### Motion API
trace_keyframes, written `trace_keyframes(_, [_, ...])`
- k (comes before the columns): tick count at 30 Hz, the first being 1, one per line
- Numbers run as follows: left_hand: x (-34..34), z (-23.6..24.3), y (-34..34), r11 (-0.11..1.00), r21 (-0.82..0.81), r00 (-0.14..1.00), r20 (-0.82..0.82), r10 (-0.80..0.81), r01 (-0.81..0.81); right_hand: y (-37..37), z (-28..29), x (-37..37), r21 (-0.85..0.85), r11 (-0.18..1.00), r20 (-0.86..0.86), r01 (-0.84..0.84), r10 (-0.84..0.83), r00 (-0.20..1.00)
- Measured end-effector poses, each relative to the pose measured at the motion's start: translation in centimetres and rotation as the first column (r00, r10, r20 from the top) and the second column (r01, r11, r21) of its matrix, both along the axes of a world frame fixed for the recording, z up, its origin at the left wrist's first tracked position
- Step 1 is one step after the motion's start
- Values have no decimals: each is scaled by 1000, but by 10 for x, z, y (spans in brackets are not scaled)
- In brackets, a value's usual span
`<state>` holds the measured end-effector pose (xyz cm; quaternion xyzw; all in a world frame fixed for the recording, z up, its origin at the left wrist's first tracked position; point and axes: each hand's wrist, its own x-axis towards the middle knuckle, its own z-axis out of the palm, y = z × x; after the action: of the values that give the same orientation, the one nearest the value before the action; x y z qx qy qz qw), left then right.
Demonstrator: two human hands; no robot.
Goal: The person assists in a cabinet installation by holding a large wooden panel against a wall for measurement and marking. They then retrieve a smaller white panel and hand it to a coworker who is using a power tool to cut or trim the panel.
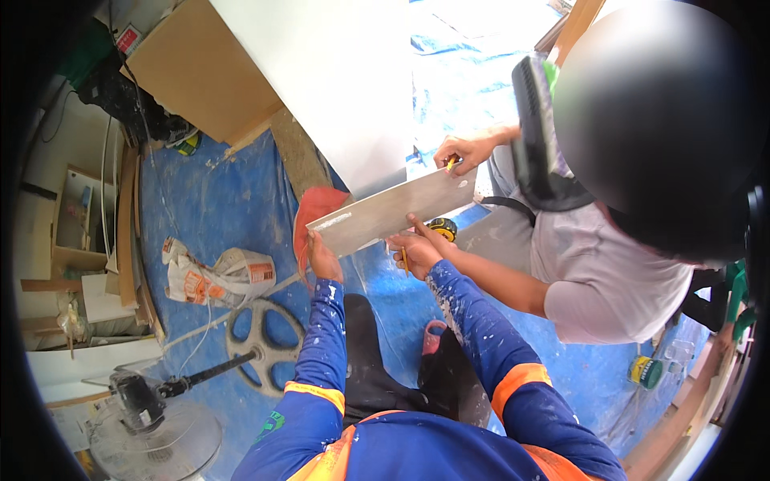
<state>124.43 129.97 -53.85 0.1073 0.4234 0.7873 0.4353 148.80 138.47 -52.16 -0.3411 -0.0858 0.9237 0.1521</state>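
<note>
A long, flat grey board (393,207) spans the middle, tilted up toward the right. My left hand (323,258) grips its left end, fingers curled at the lower edge. Just below the board, my right hand (415,253) is closed on a pencil (405,261) that points down. A co-worker's hand (425,228) touches the board's lower edge right above my right hand. Beside that hand shows a yellow and black tape measure (443,229); what holds it I cannot tell. The co-worker's other hand (467,149) pinches a small yellow item (452,163) at the board's far right end.
The co-worker, in a pale shirt (609,272), crouches at the right. Blue sheeting (216,180) covers the floor. On the left lie a crumpled white sack (212,272), a grey wheel-shaped base (269,345) and a fan (152,437). A large white panel (337,80) stands ahead.
</note>
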Motion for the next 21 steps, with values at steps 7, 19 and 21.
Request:
trace_keyframes(7, [-18,-23,27,995,87,997,-72,-41,48,-7,-35,-61,297,921,237,251,-326,915])
trace_keyframes(19, [-20,-20,40,999,29,920,-392,-24,39,7,-24,-79,305,861,94,406,-452,887])
trace_keyframes(21, [-21,-32,43,996,85,906,-424,8,31,7,-18,-79,323,854,92,409,-458,884])
